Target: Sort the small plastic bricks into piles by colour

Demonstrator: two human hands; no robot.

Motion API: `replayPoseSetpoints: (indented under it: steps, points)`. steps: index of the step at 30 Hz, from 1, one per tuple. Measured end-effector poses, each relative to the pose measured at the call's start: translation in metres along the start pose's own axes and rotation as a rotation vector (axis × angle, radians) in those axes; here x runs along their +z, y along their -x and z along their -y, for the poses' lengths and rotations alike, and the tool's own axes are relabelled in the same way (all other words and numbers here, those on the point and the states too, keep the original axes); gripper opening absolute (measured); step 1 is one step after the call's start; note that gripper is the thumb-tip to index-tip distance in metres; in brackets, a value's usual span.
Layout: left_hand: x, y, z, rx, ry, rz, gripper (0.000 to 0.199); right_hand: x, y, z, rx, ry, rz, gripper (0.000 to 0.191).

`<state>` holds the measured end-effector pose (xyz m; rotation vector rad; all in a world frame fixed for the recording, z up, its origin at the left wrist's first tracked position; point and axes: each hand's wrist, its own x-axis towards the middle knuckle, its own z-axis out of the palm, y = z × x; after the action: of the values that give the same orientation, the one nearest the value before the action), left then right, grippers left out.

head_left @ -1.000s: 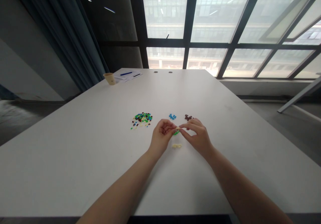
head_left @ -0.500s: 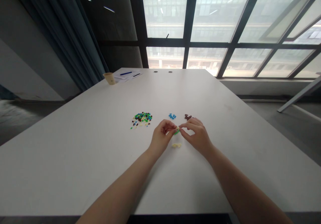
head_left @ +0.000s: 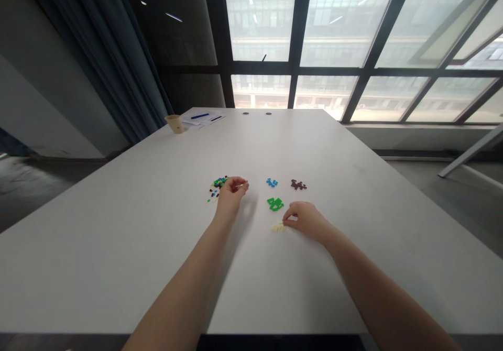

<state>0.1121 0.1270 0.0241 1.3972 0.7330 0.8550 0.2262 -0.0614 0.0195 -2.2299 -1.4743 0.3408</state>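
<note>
My left hand (head_left: 231, 196) hovers at the right side of a mixed pile of small bricks (head_left: 220, 182), covering part of it. Its thumb and fingers are curled together; whatever they hold, if anything, is too small to make out. My right hand (head_left: 308, 219) is closed in a pinch at the edge of a pale yellow group of pieces (head_left: 279, 227), its fingertips on a pale yellow piece. Just beyond lies a green group (head_left: 275, 204). Farther off are a blue group (head_left: 272, 183) and a dark brown group (head_left: 298, 185).
All this lies on a large white table (head_left: 157, 267). At its far left stand a paper cup (head_left: 175, 124) and some papers (head_left: 204, 119) with a blue pen (head_left: 200, 116). Two dark round discs (head_left: 257, 113) sit near the far edge, below the windows.
My hands, together above the green group before, have parted. The left went left to the mixed pile; the right came nearer, down to the pale yellow group. The green group is uncovered.
</note>
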Motion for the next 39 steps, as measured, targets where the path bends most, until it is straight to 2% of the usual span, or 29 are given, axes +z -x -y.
replayPoseSetpoints:
  steps: [7, 11, 13, 15, 16, 18, 21, 23, 30, 33, 36, 39]
  points:
    - [0.002, -0.001, 0.003, 0.006, -0.030, 0.017, 0.030, -0.004, 0.002, 0.005, 0.013, 0.020, 0.055, 0.019]
    - [-0.005, -0.006, 0.004, 0.041, -0.139, -0.015, 0.024, -0.007, 0.003, 0.006, 0.047, -0.014, 0.100, 0.026]
    - [-0.013, -0.007, 0.002, 0.112, -0.352, -0.055, 0.017, -0.009, 0.004, 0.005, 0.020, -0.080, 0.038, 0.025]
    - [-0.021, -0.007, -0.001, 0.151, -0.734, -0.087, 0.017, -0.014, 0.004, 0.004, -0.011, -0.146, -0.093, 0.020]
    - [-0.025, -0.007, -0.001, 0.139, -0.924, -0.090, 0.020, -0.017, 0.004, 0.003, -0.002, -0.159, -0.171, 0.018]
    - [-0.031, -0.007, -0.001, 0.076, -1.174, -0.067, 0.025, -0.022, 0.003, -0.001, 0.083, -0.140, -0.295, 0.026]
    - [-0.030, -0.007, 0.004, 0.049, -1.269, 0.016, 0.025, -0.026, 0.002, -0.009, 0.238, -0.078, -0.337, 0.038]
    - [-0.026, -0.007, 0.008, 0.077, -1.321, 0.058, 0.022, -0.025, 0.001, -0.013, 0.263, -0.063, -0.315, 0.038]
    - [-0.022, -0.009, 0.016, 0.106, -1.370, 0.023, 0.021, -0.016, -0.001, -0.010, 0.239, -0.056, -0.268, 0.038]
    - [-0.024, -0.012, 0.018, 0.174, -1.331, 0.001, 0.021, -0.017, 0.000, -0.009, 0.259, -0.052, -0.283, 0.037]
    - [-0.022, -0.012, 0.016, 0.312, -1.149, 0.023, 0.020, -0.019, 0.000, -0.009, 0.271, -0.053, -0.317, 0.037]
    - [-0.012, -0.002, 0.008, 0.359, -0.831, 0.112, 0.017, -0.020, 0.000, -0.007, 0.246, -0.064, -0.361, 0.036]
